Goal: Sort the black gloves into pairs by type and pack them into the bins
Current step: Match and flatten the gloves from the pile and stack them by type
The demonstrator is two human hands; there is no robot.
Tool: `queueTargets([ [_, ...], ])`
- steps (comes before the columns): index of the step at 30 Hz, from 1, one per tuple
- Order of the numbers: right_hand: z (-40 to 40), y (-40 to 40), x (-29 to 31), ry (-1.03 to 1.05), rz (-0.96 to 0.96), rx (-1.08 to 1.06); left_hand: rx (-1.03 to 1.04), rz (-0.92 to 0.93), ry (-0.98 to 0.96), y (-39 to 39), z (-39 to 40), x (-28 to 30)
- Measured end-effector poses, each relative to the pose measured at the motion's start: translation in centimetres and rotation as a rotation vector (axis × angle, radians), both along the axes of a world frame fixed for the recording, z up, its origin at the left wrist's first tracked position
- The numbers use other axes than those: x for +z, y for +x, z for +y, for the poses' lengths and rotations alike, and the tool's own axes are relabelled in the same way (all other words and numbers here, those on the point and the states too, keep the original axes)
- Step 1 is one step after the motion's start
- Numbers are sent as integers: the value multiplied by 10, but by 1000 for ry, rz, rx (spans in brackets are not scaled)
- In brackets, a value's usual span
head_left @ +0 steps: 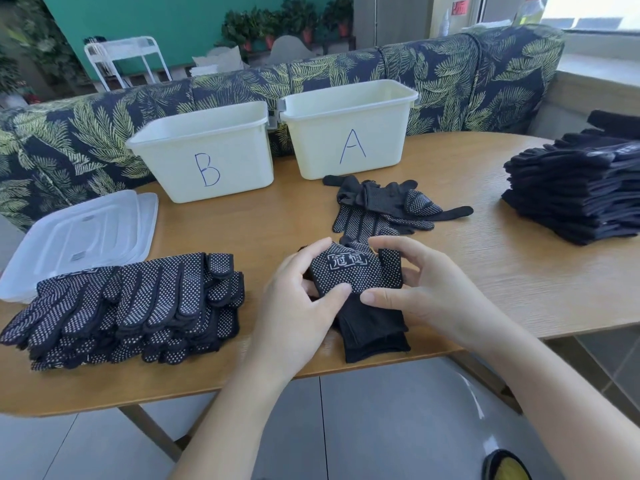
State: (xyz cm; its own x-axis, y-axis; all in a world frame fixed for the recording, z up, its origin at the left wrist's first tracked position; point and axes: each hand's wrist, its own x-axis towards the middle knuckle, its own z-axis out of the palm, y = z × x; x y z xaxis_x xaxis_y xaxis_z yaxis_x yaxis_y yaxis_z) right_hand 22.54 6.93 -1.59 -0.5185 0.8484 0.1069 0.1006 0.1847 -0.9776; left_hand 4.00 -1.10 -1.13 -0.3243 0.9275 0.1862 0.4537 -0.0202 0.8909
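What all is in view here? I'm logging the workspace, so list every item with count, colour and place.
bin B: one, cream, table's far left.
bin A: one, cream, right of bin B.
lids: stack, count unclear, clear, table's left edge.
dotted glove stack: many, black with white dots, near left.
plain glove stack: many, black, far right.
loose gloves: a few, black, in front of bin A.
held gloves: count unclear, black, dotted, table's near edge.
table: one, wooden.
sofa: one, leaf-patterned, behind the table.
left hand: holds the held gloves.
right hand: holds them too.
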Motion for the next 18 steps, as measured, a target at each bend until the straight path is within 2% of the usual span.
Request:
queueTargets([
  [18, 5, 2, -6, 239, -343, -12, -23, 150, 8, -3, 1, -7],
])
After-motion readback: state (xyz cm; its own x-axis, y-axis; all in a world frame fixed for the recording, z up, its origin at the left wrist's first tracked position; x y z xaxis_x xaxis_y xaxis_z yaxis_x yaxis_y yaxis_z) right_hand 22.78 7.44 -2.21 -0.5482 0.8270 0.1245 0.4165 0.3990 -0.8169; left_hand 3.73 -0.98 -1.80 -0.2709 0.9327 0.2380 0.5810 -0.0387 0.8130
